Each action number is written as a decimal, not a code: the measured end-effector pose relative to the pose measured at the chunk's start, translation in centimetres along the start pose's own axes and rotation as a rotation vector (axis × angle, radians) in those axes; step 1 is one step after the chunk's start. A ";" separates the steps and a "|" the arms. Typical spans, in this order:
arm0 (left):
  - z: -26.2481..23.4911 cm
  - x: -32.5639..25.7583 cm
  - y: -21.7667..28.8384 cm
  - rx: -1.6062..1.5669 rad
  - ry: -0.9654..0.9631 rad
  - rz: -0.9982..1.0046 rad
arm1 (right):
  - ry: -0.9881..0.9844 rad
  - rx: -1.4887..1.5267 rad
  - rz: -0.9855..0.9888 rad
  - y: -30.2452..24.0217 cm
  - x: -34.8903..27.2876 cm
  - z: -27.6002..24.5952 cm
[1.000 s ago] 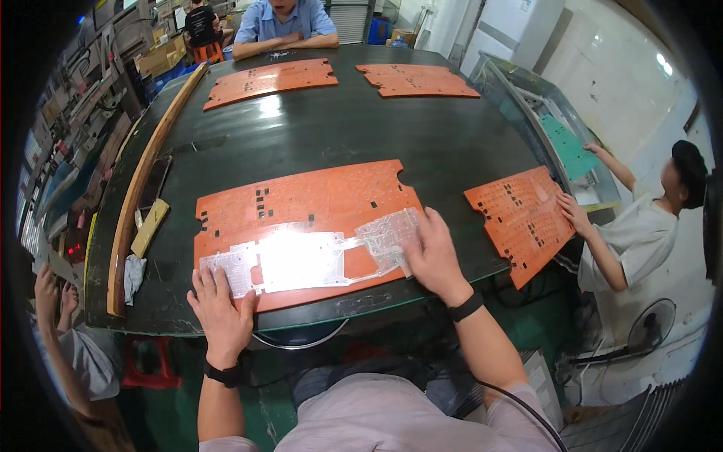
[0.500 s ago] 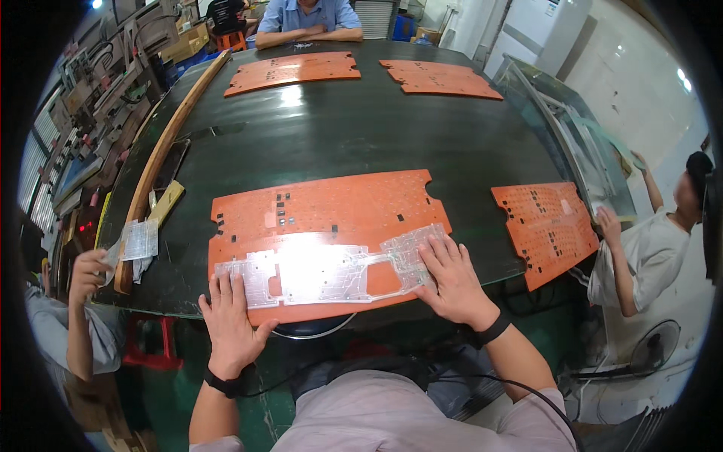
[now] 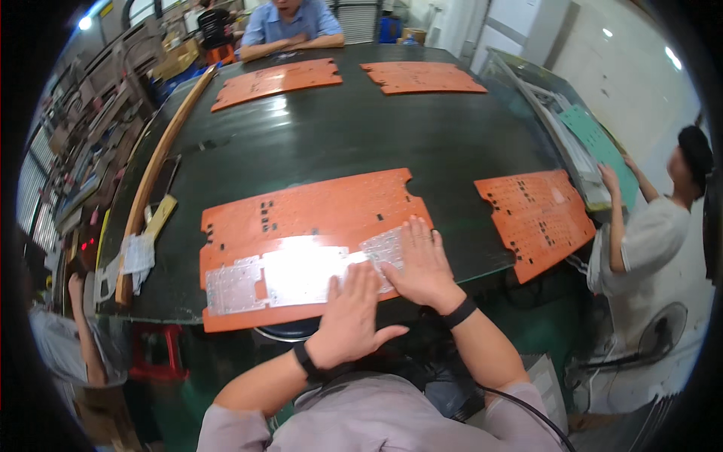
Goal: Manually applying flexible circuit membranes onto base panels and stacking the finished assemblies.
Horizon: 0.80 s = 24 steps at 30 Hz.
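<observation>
An orange board (image 3: 324,197) with small holes and black inserts lies at the table's near edge. Along its near half rests a thin, clear, shiny sheet (image 3: 235,286) with cut-outs, made of wide panels joined by narrow strips. My left hand (image 3: 350,313) lies with fingers stretched out over the sheet's right-middle part, thumb spread to the right. My right hand (image 3: 423,265) presses flat on the sheet's right panel, fingers extended. The two hands are close together, and neither grips anything. Glare whitens the sheet's middle.
More orange boards lie at right (image 3: 535,218), far left (image 3: 277,81) and far right (image 3: 422,77) on the dark table (image 3: 339,135). A wooden bar (image 3: 162,169) runs along the left edge. Co-workers are around the table; the right one holds a green sheet (image 3: 599,143).
My left hand has moved right from the sheet's left end to beside my right hand. The left co-worker's hand has left the clear sheet; the right one's green sheet has shifted.
</observation>
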<state>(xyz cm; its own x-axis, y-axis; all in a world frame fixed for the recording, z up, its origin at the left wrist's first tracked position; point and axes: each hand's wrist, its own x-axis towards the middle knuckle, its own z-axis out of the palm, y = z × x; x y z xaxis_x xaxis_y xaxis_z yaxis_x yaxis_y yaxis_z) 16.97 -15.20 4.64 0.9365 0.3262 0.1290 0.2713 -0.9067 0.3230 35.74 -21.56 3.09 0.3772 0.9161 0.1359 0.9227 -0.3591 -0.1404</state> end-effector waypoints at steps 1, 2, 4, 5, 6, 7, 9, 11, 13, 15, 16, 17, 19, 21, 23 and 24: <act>0.0 0.8 -0.5 0.066 -0.012 -0.006 | -0.007 0.018 -0.039 -0.5 0.3 0.1; 0.0 1.3 -1.7 0.070 -0.008 -0.026 | -0.015 0.032 -0.011 -0.2 0.1 0.0; -0.2 1.4 -3.9 0.064 0.066 -0.054 | -0.029 0.053 -0.002 0.1 0.0 -0.1; -1.0 0.7 -4.9 0.094 0.027 -0.135 | -0.047 0.047 0.019 0.2 0.1 -0.2; -1.5 -0.2 -6.0 0.121 0.026 -0.170 | -0.064 0.042 0.038 0.2 0.2 -0.3; -2.3 -1.2 -7.1 0.128 0.035 -0.198 | -0.066 0.036 0.039 0.1 0.1 -0.4; -3.4 -3.4 -8.9 0.143 0.042 -0.248 | -0.078 0.039 0.028 -0.2 0.1 -0.7; -4.5 -5.8 -10.8 0.191 0.054 -0.318 | -0.057 0.051 0.001 -0.5 0.2 -0.8; -5.2 -7.8 -12.0 0.206 0.072 -0.390 | -0.064 0.054 -0.039 0.0 -0.1 -0.7; -5.5 -9.9 -13.5 0.206 0.103 -0.431 | -0.052 0.059 -0.091 1.1 0.0 0.0; -5.8 -10.4 -13.9 0.217 0.116 -0.456 | -0.027 0.061 -0.122 2.3 0.0 -0.3; -6.2 -11.0 -14.2 0.212 0.116 -0.473 | -0.040 0.277 -0.100 2.7 0.3 -1.1; -6.6 -12.4 -15.0 0.272 0.193 -0.464 | 0.026 0.605 -0.035 4.5 0.0 -0.6; -8.1 -13.9 -16.7 0.298 0.278 -0.478 | 0.061 0.969 -0.012 5.0 0.1 -0.5; -10.6 -14.7 -18.5 0.363 0.453 -0.454 | 0.091 1.328 0.030 6.1 -0.1 -0.2; -11.8 -14.9 -19.7 0.413 0.542 -0.472 | 0.156 1.313 0.125 7.3 -0.2 0.3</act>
<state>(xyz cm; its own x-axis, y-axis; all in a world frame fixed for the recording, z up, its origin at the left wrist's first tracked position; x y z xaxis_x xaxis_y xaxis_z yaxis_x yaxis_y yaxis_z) -4.98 0.95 7.45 0.4954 0.6852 0.5339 0.7679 -0.6328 0.0996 42.33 -24.31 1.80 0.5400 0.8281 0.1504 0.1530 0.0792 -0.9850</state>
